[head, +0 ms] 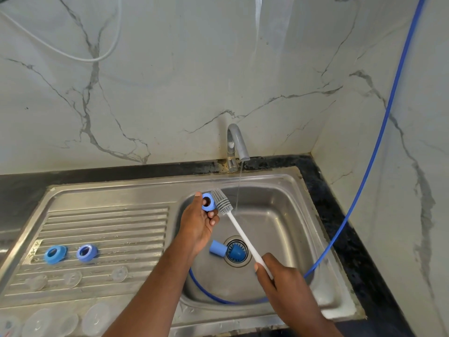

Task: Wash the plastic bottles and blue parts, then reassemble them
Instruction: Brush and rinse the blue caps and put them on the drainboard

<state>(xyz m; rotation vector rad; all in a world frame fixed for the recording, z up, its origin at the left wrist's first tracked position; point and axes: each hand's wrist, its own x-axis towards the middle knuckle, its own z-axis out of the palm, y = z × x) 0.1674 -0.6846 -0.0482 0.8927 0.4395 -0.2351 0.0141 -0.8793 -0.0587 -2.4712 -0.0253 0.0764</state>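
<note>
The left hand [198, 223] pinches a blue ring [207, 202] between thumb and curled fingers, hole turned to the brush. It is held over the left side of the sink [279, 215], probably so drips fall inside. The right hand [275, 272] has its fingers clamped round the low end of the bottle brush [221, 200]. The brush's grey head touches the ring's right side, just left of the thin stream [239, 183] from the tap [237, 142]. A blue cylinder [218, 248] and blue cone [234, 253] lie at the drain, likely awaiting their turn. Two more rings [55, 254] [86, 252] sit well apart on the ribbed drainboard [109, 227], with clear pieces [72, 278] and what look like clear bottles [38, 322] nearer. The basin is open right of the stream, but a blue hose [364, 178] curls along its front wall beneath the forearms.
</note>
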